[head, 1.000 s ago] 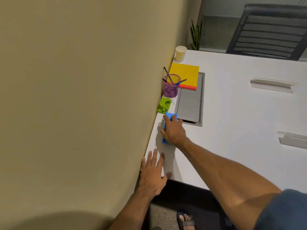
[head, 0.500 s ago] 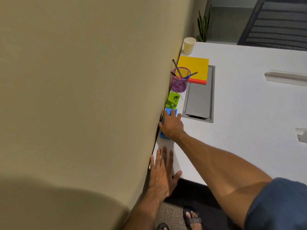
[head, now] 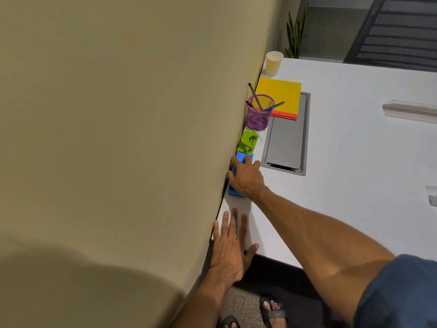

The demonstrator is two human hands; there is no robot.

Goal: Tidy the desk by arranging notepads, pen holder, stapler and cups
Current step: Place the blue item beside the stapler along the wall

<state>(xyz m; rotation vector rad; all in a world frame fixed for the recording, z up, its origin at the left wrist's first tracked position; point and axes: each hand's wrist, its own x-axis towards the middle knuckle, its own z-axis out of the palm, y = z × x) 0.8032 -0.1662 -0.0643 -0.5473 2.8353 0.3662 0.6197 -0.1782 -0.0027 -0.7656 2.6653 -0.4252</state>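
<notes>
Right hand (head: 247, 179) is curled over the blue block (head: 240, 159) tucked against the partition (head: 118, 114), touching the green gadget (head: 248, 141); left hand (head: 230, 254) is laid flat on the desk (head: 354, 190).

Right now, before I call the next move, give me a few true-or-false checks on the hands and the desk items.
1. The right hand grips the blue box-shaped item right beside the beige partition wall. True.
2. The small green plastic desk tool lies between that blue item and the purple wire-mesh pen holder. True.
3. The left hand holds the pen holder. False: it lies flat, fingers straight, on the near corner of the white desk.
4. The pale paper cup lies tipped over. False: the cup stands upright at the far corner, beyond the yellow notepad.
</notes>
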